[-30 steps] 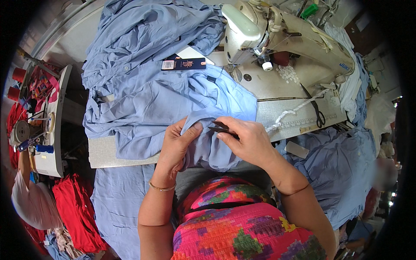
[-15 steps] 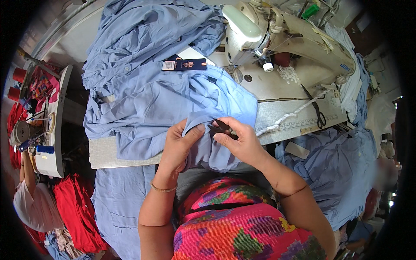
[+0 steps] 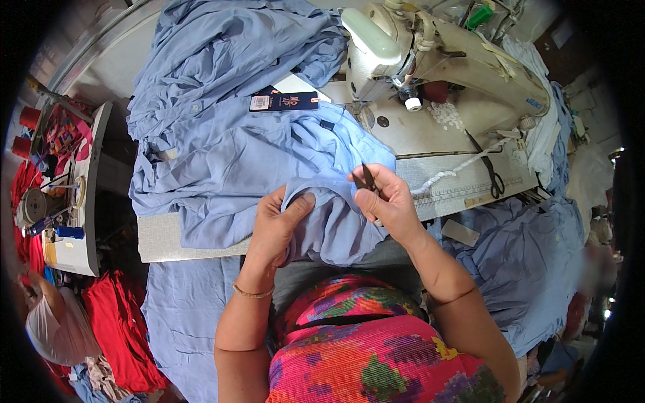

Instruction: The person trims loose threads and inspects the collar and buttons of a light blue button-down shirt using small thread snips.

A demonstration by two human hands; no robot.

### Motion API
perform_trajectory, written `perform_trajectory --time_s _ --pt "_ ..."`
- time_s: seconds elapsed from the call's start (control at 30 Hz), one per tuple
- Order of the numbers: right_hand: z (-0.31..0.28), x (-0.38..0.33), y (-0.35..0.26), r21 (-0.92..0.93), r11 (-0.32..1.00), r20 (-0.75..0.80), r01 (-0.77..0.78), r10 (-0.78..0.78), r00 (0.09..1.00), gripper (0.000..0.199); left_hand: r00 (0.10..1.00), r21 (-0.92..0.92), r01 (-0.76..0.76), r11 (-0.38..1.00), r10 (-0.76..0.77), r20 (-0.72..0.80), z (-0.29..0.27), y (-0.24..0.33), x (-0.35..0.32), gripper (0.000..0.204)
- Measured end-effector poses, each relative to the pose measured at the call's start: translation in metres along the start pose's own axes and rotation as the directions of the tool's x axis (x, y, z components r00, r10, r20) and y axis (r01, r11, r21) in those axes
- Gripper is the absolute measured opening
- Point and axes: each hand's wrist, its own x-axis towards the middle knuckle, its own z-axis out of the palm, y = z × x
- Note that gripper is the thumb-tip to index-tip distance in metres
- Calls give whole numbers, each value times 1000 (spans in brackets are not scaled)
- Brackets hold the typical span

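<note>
A light blue shirt [image 3: 222, 154] lies spread over the sewing table, one fold hanging toward my lap. My left hand [image 3: 277, 221] pinches that fold near the table's front edge. My right hand [image 3: 388, 205] holds small black thread snips [image 3: 368, 180], blades pointing up, just right of the fold and touching the cloth's edge. A dark blue hang tag [image 3: 283, 101] rests on the shirt farther back.
A cream sewing machine [image 3: 430, 60] stands at the back right, with black scissors [image 3: 492, 176] and a white cord on the table beside it. More blue garments hang at right [image 3: 537, 269]. Red thread cones [image 3: 28, 117] and red cloth [image 3: 117, 329] are at left.
My right hand has lifted and shifted right with the snips, away from my left hand. My left hand keeps its hold on the fold.
</note>
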Motion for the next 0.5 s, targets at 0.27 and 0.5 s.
perform_trajectory --time_s 0.27,0.5 --pt "-81 14 -17 -991 85 -131 -107 -345 930 31 999 -30 22 999 -23 -27 -3 -1 3 21" --pt "-61 17 -15 -748 569 137 343 -374 917 24 998 32 57 998 -56 -27 4 1 4 24"
